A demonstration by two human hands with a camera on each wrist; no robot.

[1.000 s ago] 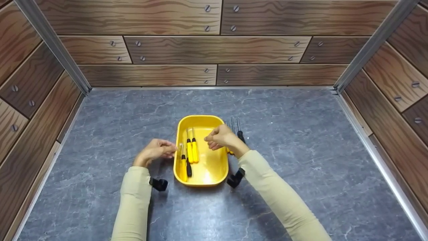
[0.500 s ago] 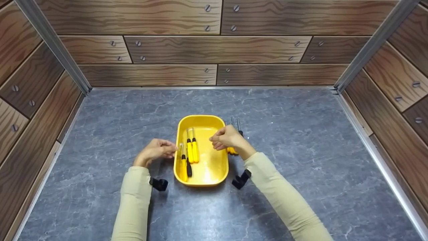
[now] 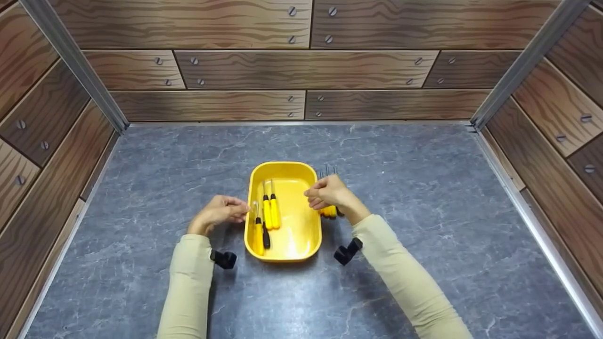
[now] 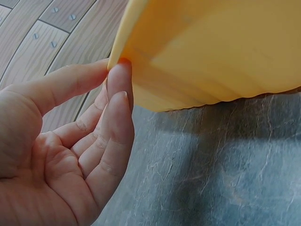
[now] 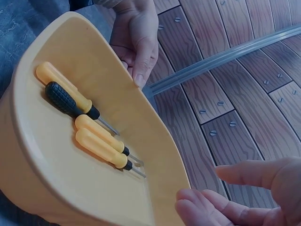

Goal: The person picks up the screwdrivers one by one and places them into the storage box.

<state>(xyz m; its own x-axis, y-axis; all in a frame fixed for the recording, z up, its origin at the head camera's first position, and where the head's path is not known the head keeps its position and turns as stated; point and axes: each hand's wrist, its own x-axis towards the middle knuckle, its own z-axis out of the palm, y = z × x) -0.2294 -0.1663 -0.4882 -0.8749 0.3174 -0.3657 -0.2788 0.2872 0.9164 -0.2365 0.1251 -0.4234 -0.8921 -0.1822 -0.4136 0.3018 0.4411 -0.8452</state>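
Note:
My left hand (image 3: pixel 219 213) pinches the left rim of a yellow plastic tray (image 3: pixel 282 258) between thumb and fingers; the left wrist view shows this grip close up. Inside the tray, along its left side, lie three yellow-handled screwdrivers (image 3: pixel 274 214) and a black-handled screwdriver (image 3: pixel 266 239). My right hand (image 3: pixel 332 194) hovers over the tray's right rim. Its thumb and fingers stand apart in the right wrist view, with nothing between them. Just right of the tray, more screwdrivers (image 3: pixel 328 210) lie on the table, largely hidden beneath that hand.
The grey marbled tabletop (image 3: pixel 188 160) spreads around the tray. Wood-patterned panels (image 3: pixel 306 70) enclose the back and both sides, with metal corner posts (image 3: pixel 77 70). A black wrist mount (image 3: pixel 347 251) sticks out from my right sleeve, another from the left.
My right hand has drifted right, from above the tray's inside to its right rim, covering more of the screwdrivers outside. My left hand and the tray stay put.

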